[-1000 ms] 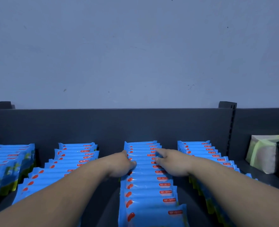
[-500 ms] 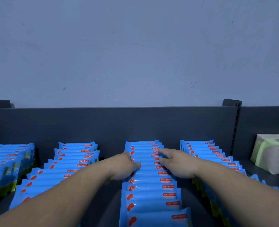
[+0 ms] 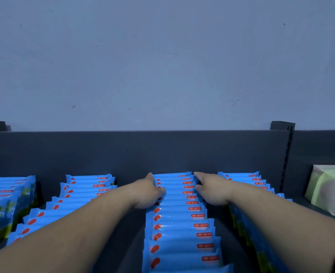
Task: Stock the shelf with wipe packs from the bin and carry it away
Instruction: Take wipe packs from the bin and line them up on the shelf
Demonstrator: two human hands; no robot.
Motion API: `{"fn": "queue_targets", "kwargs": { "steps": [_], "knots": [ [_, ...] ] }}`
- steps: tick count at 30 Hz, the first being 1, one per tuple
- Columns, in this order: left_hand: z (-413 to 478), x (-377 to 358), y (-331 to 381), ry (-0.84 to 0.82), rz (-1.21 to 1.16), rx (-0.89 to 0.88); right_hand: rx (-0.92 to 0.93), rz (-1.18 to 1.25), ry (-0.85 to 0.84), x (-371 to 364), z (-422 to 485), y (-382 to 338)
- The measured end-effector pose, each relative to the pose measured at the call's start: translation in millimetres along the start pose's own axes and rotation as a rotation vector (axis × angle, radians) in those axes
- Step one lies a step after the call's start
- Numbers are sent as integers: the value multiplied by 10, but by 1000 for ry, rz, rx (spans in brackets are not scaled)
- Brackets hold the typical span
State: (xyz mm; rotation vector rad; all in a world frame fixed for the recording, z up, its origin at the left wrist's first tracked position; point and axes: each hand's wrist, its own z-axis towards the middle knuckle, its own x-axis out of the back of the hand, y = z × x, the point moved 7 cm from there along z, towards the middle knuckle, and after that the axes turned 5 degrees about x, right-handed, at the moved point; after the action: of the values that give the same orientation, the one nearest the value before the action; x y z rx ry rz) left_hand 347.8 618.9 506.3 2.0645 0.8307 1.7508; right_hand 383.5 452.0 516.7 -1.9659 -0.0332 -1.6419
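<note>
Blue packs (image 3: 174,196) of the middle row stood on the shelf (image 3: 123,154). The left hand (image 3: 148,192) and right hand (image 3: 212,191), fingers extended, pressed its sides. Both had slid to the far end, suggesting final straightening.

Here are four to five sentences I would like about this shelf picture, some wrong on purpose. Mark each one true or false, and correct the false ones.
1. Both hands are at the far end of one row of blue wipe packs. True.
2. The left hand lifts a pack high above the shelf. False: it rests against the left side of the row, and no pack is lifted.
3. The right hand is on the right side of the same row. True.
4. The wipe packs are red with blue marks. False: they are blue with red marks.
5. A pale green package stands at the right end of the shelf. True.
</note>
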Motion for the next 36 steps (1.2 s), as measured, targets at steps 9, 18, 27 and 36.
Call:
{"fn": "queue_targets", "kwargs": {
  "steps": [9, 18, 27, 36],
  "knots": [
    [256, -90, -37, -23, 27, 39, 12, 9, -39, -121, 182, 54],
    [315, -64, 133, 50, 348, -77, 86, -95, 22, -12, 258, 41],
    [408, -209, 148, -44, 601, -120, 167, -239, -62, -144, 329, 78],
    [394, -218, 128, -36, 687, -94, 149, -250, -78, -160, 326, 61]
  ]
}}
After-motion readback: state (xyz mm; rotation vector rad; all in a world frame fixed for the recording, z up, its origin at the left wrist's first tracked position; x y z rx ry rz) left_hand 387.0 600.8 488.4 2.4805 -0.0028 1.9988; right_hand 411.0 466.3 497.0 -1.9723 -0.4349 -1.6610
